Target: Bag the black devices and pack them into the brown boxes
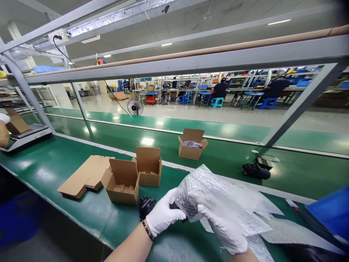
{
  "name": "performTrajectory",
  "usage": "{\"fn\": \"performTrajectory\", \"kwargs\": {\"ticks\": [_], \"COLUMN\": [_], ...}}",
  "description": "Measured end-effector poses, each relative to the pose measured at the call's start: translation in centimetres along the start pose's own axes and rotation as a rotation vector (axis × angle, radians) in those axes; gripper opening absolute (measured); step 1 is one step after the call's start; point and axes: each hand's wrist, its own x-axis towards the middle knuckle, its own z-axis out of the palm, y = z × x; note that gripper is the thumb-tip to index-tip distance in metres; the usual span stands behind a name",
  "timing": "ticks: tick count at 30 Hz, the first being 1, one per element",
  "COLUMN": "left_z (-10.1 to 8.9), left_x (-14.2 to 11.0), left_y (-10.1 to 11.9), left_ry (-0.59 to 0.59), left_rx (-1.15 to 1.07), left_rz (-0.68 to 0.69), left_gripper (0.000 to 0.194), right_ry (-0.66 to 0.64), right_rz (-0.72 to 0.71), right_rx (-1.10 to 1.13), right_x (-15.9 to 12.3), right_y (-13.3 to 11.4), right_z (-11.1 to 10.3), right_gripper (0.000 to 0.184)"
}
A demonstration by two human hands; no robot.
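Note:
Both of my hands wear white gloves and hold a bubble wrap bag (pixel 201 178) above the green bench. My left hand (pixel 165 213) grips its left end, thumb and fingers closed around a dark part that mostly hides inside the plastic. On the other side, my right hand (pixel 222 223) presses the bag from the right, its fingers partly covered by the clear film. A ribbed black part (pixel 146 206) sits on the bench just left of my left wrist. Flat bubble wrap bags (pixel 294 231) lie spread under and beyond my right hand.
Two open cardboard boxes (pixel 124 194) stand left of my hands, beside flattened cardboard (pixel 77 178). Farther back are a box (pixel 189 153) holding a wrapped item and a black device (pixel 256 171). A blue bin (pixel 331 207) is at right. Another person's hand (pixel 3 134) is beside a scale (pixel 29 137).

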Motion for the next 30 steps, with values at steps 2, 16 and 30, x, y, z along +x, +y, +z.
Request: {"fn": "performTrajectory", "kwargs": {"ticks": [2, 16, 30], "left_z": [-0.2, -2.3, -2.2], "left_x": [0.0, -0.1, 0.2], "left_y": [0.1, -0.8, -2.1], "left_ry": [0.038, 0.274, 0.486], "left_rx": [0.053, 0.195, 0.029], "left_rz": [-0.029, -0.091, 0.186], "left_gripper": [0.048, 0.033, 0.030], "right_ry": [-0.110, -0.151, -0.239], "right_rz": [0.037, -0.004, -0.183], "right_rx": [0.061, -0.330, -0.547], "right_x": [0.0, -0.5, -2.2], "right_y": [-0.8, 0.7, 2.5], "right_z": [1.0, 4.2, 10.0], "right_gripper": [0.051, 0.030, 0.046]}}
